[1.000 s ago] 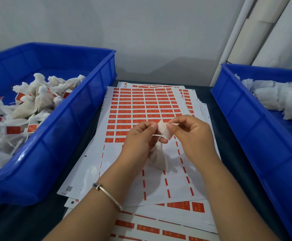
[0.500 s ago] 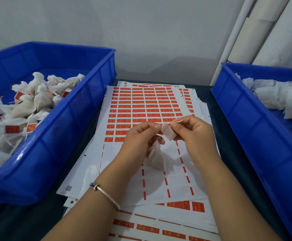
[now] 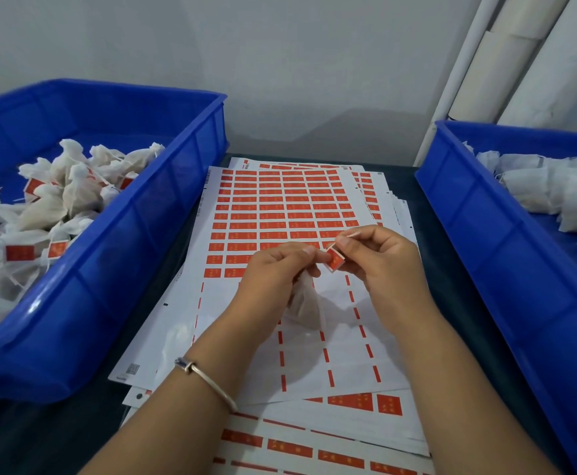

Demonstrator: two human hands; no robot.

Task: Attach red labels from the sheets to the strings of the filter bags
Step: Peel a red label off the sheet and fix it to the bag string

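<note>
The right hand [image 3: 381, 265] is pinching a small red label [image 3: 335, 260] between thumb and fingertips, and the left hand [image 3: 277, 274] is meeting it from nine o'clock, fingers curled, nipping the same label while a white filter bag [image 3: 306, 305] is dangling beneath at six o'clock. The string itself is too fine to make out here. The danger, by the look of it: the label folding askew or missing the string, since both grips are crowding one tiny piece. Directly below, label sheets [image 3: 280, 214] are lying stacked on the dark table [image 3: 427, 279]. At nine o'clock a blue bin [image 3: 115, 269] is holding tagged bags [image 3: 57, 204]; at three o'clock a second blue bin [image 3: 486, 228] is holding untagged bags [image 3: 547, 190]. A pale wall [image 3: 280, 63] is standing behind at twelve o'clock.
</note>
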